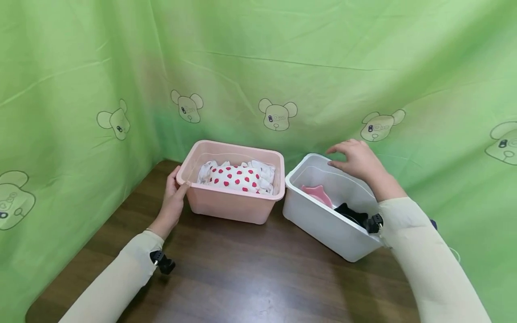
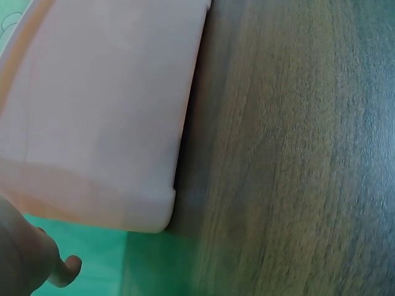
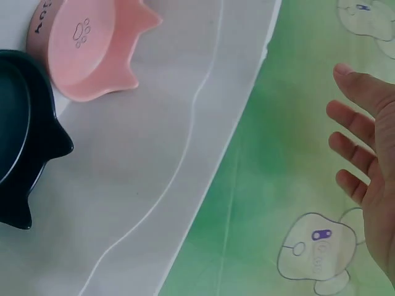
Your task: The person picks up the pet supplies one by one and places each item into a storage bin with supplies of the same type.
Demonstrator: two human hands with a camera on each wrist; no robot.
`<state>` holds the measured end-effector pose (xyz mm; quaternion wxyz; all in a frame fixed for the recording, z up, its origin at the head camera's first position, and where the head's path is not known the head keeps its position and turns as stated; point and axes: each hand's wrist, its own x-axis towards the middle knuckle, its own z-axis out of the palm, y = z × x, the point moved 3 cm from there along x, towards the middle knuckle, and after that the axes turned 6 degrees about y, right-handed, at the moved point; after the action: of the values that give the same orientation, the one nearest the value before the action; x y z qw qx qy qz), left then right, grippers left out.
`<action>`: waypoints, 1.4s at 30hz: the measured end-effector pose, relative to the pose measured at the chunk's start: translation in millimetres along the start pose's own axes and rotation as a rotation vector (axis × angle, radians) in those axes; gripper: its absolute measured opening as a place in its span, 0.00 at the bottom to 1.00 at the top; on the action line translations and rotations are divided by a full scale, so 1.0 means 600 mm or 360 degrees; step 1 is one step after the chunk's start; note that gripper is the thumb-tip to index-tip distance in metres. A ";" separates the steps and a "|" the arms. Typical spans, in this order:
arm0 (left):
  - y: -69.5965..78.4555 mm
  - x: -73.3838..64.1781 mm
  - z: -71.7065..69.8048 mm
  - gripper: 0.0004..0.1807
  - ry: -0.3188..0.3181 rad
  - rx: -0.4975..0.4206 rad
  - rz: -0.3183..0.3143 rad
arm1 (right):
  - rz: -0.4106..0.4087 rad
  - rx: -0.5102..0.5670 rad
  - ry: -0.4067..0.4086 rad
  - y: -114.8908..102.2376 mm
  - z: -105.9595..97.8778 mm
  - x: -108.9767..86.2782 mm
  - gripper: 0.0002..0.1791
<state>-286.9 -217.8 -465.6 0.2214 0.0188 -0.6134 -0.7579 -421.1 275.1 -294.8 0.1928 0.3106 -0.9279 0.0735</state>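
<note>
My left hand [image 1: 173, 202] holds the near left corner of a pink plastic bin [image 1: 230, 204], its thumb at the rim and its fingers along the outer left side. Inside the bin lies white cloth with red dots [image 1: 235, 177]. Over the far side of a white bin [image 1: 323, 231] hovers my right hand [image 1: 357, 161], fingers loosely bent, holding nothing. Within that bin are a pink cat-eared bowl [image 3: 83, 49] with a paw print and a black cat-eared bowl [image 3: 37, 135]. The left wrist view shows the pink bin's outer wall and part of the left hand [image 2: 28, 253].
Both bins stand side by side on a dark wood table [image 1: 226, 264], the white one angled. A green curtain [image 1: 250, 54] with bear-face prints hangs right behind and to the left. Small wrist cameras [image 1: 162, 262] are strapped to both sleeves.
</note>
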 end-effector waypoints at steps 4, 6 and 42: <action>0.006 -0.003 -0.004 0.35 -0.0016 0.0100 -0.0029 | 0.0079 0.0065 0.0039 -0.009 -0.016 -0.020 0.20; 0.010 -0.004 -0.008 0.35 -0.0019 0.0170 -0.0044 | 0.0115 0.0097 0.0045 -0.011 -0.019 -0.032 0.20; 0.047 -0.016 -0.037 0.35 0.0102 0.0829 0.0118 | 0.0437 0.0372 0.0381 -0.074 -0.027 -0.233 0.18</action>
<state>-262.6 -238.9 -447.0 0.2560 0.0766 -0.7807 -0.5649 -286.7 320.3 -335.3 0.2525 0.1906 -0.9171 0.2426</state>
